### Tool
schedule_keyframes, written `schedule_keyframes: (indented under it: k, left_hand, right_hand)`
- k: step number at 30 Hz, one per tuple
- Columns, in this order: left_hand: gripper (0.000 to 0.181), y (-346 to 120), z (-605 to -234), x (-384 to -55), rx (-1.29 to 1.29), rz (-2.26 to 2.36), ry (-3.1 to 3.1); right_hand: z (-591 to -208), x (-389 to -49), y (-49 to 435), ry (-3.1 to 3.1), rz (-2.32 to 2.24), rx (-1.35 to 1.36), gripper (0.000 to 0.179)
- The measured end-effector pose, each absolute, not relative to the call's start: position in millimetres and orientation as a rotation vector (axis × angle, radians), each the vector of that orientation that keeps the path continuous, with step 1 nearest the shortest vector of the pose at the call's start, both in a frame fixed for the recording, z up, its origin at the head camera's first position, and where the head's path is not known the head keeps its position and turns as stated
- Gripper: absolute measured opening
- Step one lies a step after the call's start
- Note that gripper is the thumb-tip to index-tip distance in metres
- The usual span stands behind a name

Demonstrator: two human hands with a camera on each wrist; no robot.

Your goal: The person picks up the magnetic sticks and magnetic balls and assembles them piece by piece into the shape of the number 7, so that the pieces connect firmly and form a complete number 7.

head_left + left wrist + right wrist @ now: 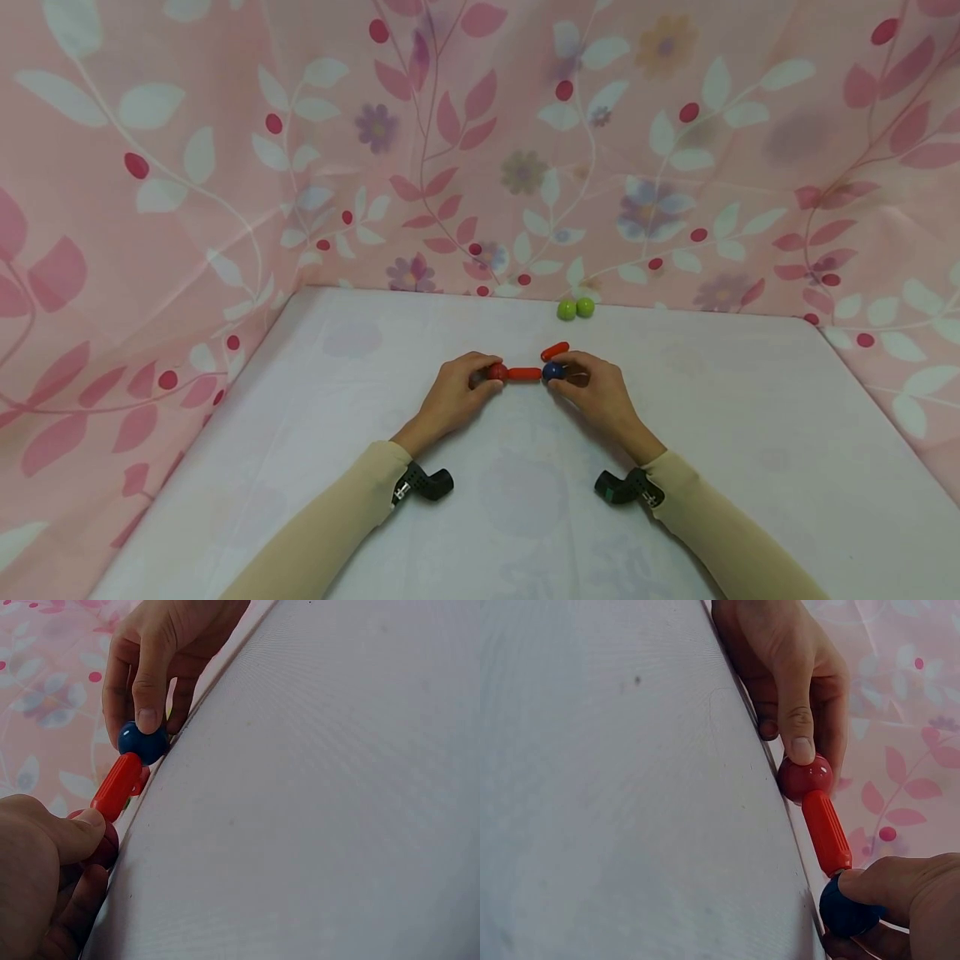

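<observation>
As read from left to right, a beige fabric sleeve with a black wrist device leads to the left hand, whose thumb and fingers pinch a red ball. Between the two hands, a straight, slender red rod meets that ball at one end and a blue ball at the other. Just beyond the blue ball, a loose red rod with rounded ends lies obliquely. Farther beyond the right hand, two smooth green balls sit side by side. The right hand grips the blue ball between thumb and fingers. Beneath both hands, the table bears a pale covering; past it hangs creased pink cloth printed with leaves and flowers.

Lengthwise grooves on the held rod show in both wrist views but are too small to resolve from the head. The right wrist view shows gloss on the red ball, which the left thumb largely covers in the left wrist view. Sleeves appear in the head view only.
</observation>
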State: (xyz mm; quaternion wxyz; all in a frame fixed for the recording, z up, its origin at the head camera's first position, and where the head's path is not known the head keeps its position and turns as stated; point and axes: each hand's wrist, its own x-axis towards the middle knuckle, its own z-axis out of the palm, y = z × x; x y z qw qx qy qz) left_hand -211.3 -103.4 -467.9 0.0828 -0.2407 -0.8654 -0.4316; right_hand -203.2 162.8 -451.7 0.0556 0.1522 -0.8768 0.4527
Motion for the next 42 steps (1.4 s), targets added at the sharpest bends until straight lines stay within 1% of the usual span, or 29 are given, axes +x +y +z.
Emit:
schedule_keyframes:
  k: [32,42]
  left_hand:
    - [0.036,-102.8,-466.5,-212.1,-0.715,-1.308,-2.585]
    - [0.040,-104.5,-468.1,-212.3,-0.724,-1.337,-2.580]
  right_hand:
    - [-451.1,-202.8,161.2,-2.652,1.374,0.460,0.037]
    - [-453.1,-201.6,161.3,-2.640,1.404,0.469,0.039]
